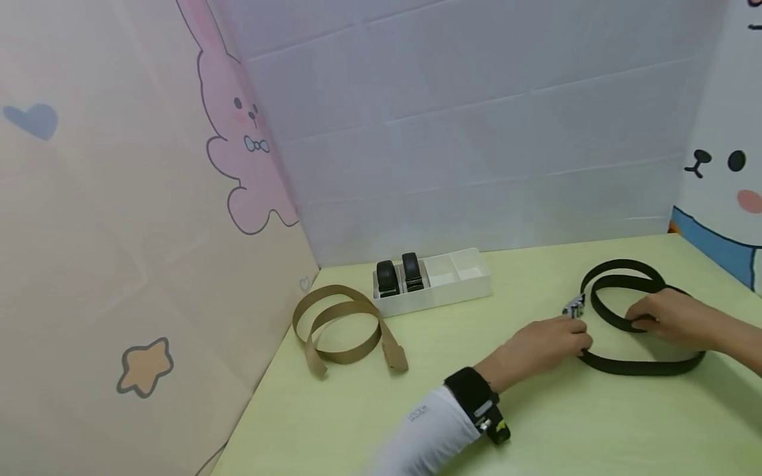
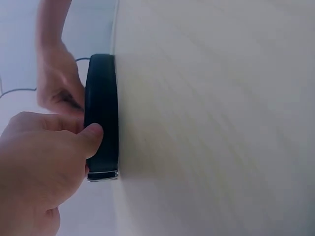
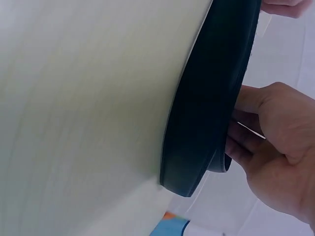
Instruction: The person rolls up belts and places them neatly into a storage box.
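A black belt point(image 1: 643, 367) stands on edge in loose coils at the right side of the table, with its silver buckle point(image 1: 574, 307) at the coil's left. Close to that buckle, my left hand point(image 1: 544, 344) pinches the strap, its thumb point(image 2: 92, 136) lying across the belt's face in the left wrist view. My right hand point(image 1: 675, 318) holds the inner loop between thumb and fingers. In the right wrist view, the outer turn of the belt point(image 3: 209, 93) partly hides the fingertips of my right hand point(image 3: 280, 142).
A tan webbing belt point(image 1: 348, 357) lies loosely coiled at the left. Behind it stands a white compartment tray point(image 1: 437, 297), with two rolled black belts point(image 1: 387, 277) in its left compartments. Cloth-covered walls point(image 1: 476, 132) border the pale yellow table point(image 1: 333, 423).
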Demonstrator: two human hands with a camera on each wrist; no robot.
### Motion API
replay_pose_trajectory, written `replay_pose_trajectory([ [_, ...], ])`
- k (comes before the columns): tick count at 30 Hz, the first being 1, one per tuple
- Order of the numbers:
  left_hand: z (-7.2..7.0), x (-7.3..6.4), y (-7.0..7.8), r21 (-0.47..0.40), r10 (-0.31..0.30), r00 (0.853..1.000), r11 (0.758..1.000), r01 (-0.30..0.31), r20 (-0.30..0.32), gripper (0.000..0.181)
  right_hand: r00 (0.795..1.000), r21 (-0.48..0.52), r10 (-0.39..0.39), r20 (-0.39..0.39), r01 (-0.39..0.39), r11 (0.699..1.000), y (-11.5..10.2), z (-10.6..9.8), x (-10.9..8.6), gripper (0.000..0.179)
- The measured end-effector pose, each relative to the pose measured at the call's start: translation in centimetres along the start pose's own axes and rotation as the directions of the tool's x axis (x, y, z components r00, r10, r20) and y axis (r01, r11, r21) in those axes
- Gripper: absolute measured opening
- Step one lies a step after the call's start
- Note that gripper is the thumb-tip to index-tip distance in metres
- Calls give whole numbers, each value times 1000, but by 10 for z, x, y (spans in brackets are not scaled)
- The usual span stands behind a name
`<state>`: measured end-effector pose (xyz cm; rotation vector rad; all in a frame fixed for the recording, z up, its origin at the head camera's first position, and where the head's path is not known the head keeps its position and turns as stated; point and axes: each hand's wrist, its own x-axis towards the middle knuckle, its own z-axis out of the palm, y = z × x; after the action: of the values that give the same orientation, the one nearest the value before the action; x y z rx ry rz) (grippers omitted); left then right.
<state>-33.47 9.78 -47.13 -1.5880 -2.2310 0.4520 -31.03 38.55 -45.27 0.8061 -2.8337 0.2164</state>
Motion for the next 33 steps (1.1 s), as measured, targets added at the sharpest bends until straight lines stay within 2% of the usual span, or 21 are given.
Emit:
replay_pose_trajectory([
  [3,0,-37,-13,-63,-20,1000,998,20,-10,23,994,80,-102,-28,104,991,-20,4,6,22],
  [6,-1,-74,-25,-110,-53,999,993,53,6,19,985,177,-174,-17,174,969,-42,7,15,19],
  [12,-2,-139,-50,-183,-108,993,976,116,55,13,966,345,-257,29,232,909,-93,12,40,14],
  [16,-2,-178,-65,-251,-143,985,954,162,92,12,958,392,-283,33,248,886,-128,21,58,19],
  [19,-3,-202,-74,-298,-172,977,933,203,129,11,956,407,-292,33,254,877,-148,26,68,24],
  [22,-5,-218,-80,-317,-193,970,920,232,149,10,957,404,-290,22,257,878,-160,29,74,29],
  [26,-8,-228,-84,-365,-208,965,896,252,157,11,959,402,-281,35,244,883,-167,28,79,31],
  [30,-9,-226,-86,-433,-226,961,859,273,158,16,962,401,-270,24,239,884,-164,22,86,21],
  [33,-10,-213,-88,-494,-267,955,818,294,126,19,973,330,-221,-68,231,916,-155,14,95,7],
])
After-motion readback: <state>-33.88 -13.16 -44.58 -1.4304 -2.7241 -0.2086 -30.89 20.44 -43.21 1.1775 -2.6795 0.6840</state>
